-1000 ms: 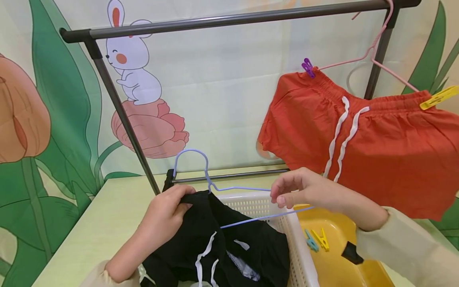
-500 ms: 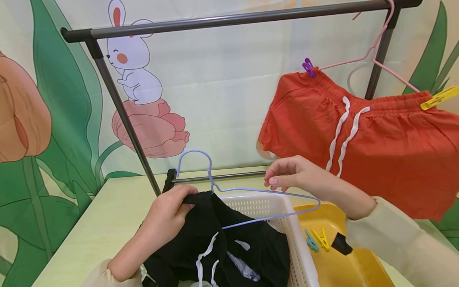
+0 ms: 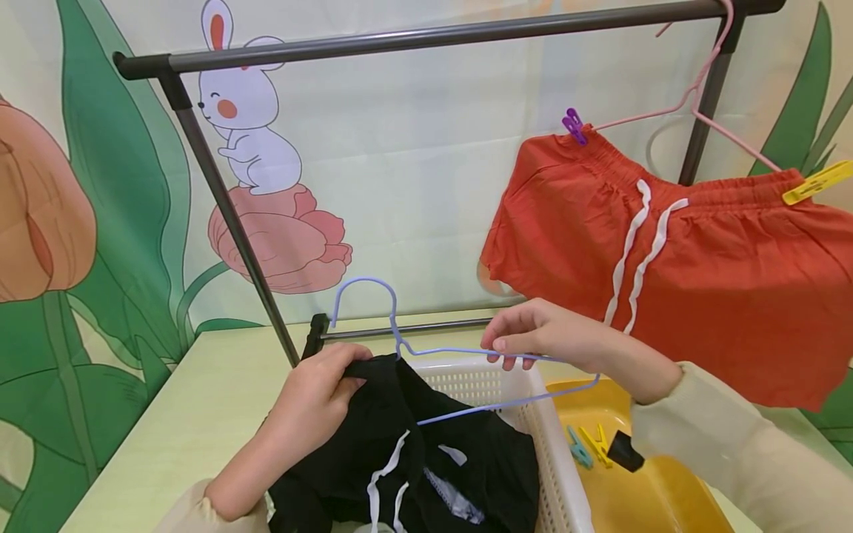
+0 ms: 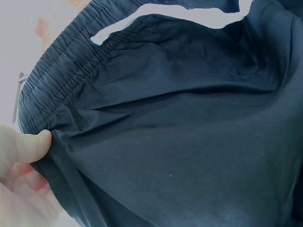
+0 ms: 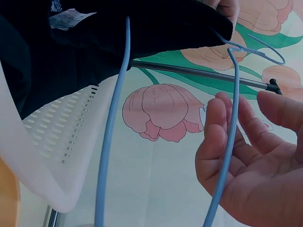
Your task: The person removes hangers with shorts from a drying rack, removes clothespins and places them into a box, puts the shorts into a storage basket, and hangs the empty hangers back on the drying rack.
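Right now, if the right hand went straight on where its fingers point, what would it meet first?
Probably the blue hanger: one bar crosses right at the fingers of the right hand, though depth and contact are hard to judge. Further that way lies the black garment.

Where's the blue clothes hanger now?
In the head view, the blue clothes hanger is just below centre, its left end hidden in the black shorts, above the white basket.

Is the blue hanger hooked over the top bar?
No: the hook of the hanger is below the top bar, apart from it.
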Demonstrator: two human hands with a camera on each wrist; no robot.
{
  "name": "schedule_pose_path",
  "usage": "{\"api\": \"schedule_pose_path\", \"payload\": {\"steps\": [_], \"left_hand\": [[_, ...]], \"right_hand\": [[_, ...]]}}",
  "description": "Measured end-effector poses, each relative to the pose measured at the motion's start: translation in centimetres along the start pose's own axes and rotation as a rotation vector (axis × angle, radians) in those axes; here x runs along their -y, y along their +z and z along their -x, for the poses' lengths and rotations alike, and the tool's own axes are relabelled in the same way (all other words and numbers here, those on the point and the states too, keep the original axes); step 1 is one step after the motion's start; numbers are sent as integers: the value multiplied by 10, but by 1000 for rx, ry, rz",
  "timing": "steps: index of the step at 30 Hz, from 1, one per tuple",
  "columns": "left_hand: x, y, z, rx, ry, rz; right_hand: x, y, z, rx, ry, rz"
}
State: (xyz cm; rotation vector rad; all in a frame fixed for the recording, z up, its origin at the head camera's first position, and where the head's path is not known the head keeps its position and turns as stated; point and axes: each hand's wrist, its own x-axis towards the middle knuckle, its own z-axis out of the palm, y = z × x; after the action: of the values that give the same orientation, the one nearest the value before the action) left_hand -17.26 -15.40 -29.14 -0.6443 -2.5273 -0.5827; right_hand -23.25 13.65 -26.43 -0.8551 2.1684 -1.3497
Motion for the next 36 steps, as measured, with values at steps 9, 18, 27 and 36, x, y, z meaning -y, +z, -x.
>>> {"api": "schedule_pose_path", "payload": {"steps": [9, 18, 27, 36], "left_hand": [[-2, 2, -2, -8, 13, 11], [-2, 3, -2, 9, 19, 22], [-2, 5, -2, 31, 40, 41], [-1, 5, -2, 47, 32, 51]], "right_hand": [[-1, 1, -1, -1, 34, -16], [-2, 1, 1, -1, 73, -21], [0, -3, 6, -30, 46, 33], [3, -12, 17, -68, 33, 65]]}}
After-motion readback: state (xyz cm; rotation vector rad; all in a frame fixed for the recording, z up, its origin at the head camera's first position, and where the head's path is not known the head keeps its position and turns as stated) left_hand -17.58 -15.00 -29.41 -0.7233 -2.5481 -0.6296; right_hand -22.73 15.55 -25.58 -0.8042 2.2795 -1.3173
